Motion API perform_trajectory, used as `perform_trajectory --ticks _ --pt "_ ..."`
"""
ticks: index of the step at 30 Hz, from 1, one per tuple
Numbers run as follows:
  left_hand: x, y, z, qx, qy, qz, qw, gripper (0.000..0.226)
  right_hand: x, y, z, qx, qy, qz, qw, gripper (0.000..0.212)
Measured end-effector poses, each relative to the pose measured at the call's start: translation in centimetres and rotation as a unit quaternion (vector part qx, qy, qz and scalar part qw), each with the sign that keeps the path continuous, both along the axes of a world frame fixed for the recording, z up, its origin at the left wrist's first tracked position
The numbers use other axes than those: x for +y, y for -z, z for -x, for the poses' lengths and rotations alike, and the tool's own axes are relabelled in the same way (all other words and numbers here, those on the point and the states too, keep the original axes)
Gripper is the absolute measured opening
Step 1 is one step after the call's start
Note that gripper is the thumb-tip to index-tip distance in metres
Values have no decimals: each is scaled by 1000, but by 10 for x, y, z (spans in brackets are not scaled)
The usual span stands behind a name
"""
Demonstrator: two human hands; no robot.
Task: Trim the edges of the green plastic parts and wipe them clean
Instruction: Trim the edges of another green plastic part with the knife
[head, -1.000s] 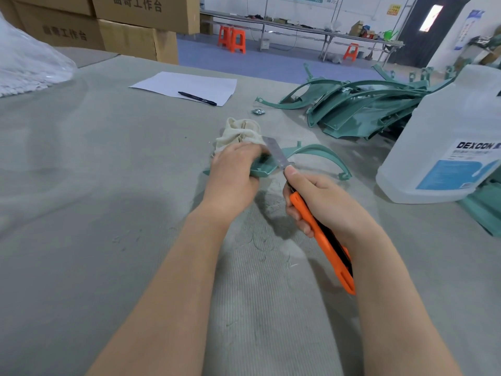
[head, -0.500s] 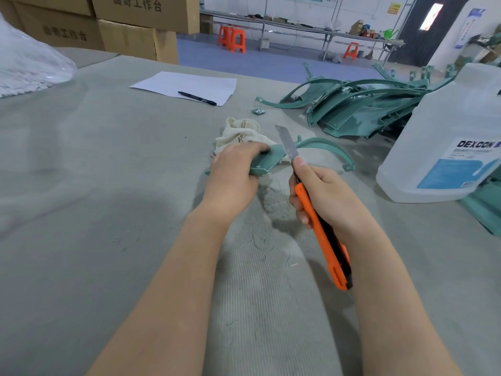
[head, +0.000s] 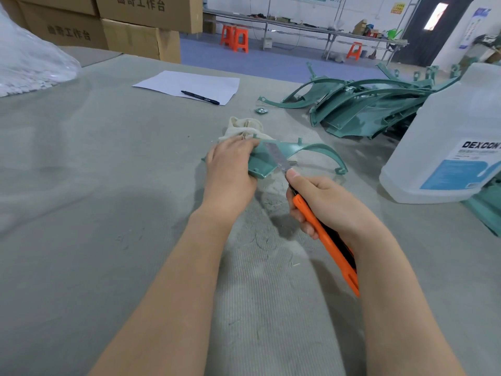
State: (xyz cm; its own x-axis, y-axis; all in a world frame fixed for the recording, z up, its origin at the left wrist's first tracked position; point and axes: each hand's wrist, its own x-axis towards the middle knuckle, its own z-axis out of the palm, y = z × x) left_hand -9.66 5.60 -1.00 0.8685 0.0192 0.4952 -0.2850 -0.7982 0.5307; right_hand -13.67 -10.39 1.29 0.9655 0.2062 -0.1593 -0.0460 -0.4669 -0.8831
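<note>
The green plastic part (head: 261,165) is a glossy, thin-walled moulding: a flat panel that runs into a slender curved arm with small upright pegs. It sits on the grey ribbed felt table (head: 108,185), to the left of the translucent white DEXCON jug (head: 444,137). The left hand (head: 230,169) lies palm down over the panel end, its fingers curled round the far edge and gripping it. The right hand (head: 322,202) is wrapped round an orange utility knife (head: 325,240), thumb tip set at the root of the dull steel blade (head: 278,158), which lies slantwise across the panel. A crumpled cream cloth (head: 245,126) lies farther left of the jug, touching the part. Behind the jug on its left rests a pile of like green parts (head: 366,107).
</note>
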Motion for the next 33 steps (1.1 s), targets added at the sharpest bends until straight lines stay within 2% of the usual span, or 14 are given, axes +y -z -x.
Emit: perform_trajectory --ticks 4,7,9,12,16,20,25,30,33 --pt "2 2 -3 -11 -70 13 997 56 3 -1 1 1 -12 0 1000 51" --pt "2 1 -1 21 -124 116 985 77 5 -1 2 -1 -17 5 1000 52" --pt "0 1 -2 31 -124 184 975 88 6 0 1 -1 -16 5 1000 52" --pt "-3 4 -5 27 -104 229 967 93 6 0 1 0 -13 6 1000 51" --pt "-4 8 -5 -4 -116 195 974 81 7 1 0 4 -12 16 1000 50" --pt "-3 8 -6 12 -121 211 970 73 8 1 0 1 -12 22 1000 50" --pt "-2 9 -8 57 -100 164 980 39 10 2 -1 -5 3 7 1000 49" --pt "-2 10 -10 94 -120 176 973 43 11 1 -1 -29 21 -13 999 47" --pt "2 8 -12 123 -134 218 959 50 10 -1 1 -37 49 -22 998 57"
